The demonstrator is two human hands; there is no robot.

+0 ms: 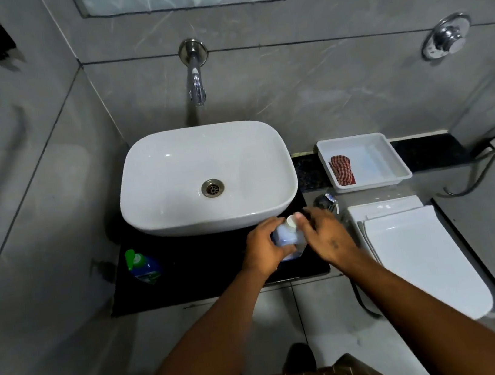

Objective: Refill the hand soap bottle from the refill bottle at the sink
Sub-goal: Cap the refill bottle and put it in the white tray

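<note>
A pale blue bottle with a white cap (288, 238) stands on the black counter (207, 269) just in front of the white sink basin (206, 177). My left hand (262, 248) wraps around the bottle's body from the left. My right hand (326, 235) reaches in from the right, its fingertips on the white cap. A green and blue bottle with a green pump top (143, 267) stands alone at the counter's left end, away from both hands.
A wall tap (195, 74) hangs over the basin. A white tray (363, 160) holding a red checked cloth (343, 169) sits on the ledge to the right. A white toilet lid (422, 261) lies lower right. A towel bar is on the left wall.
</note>
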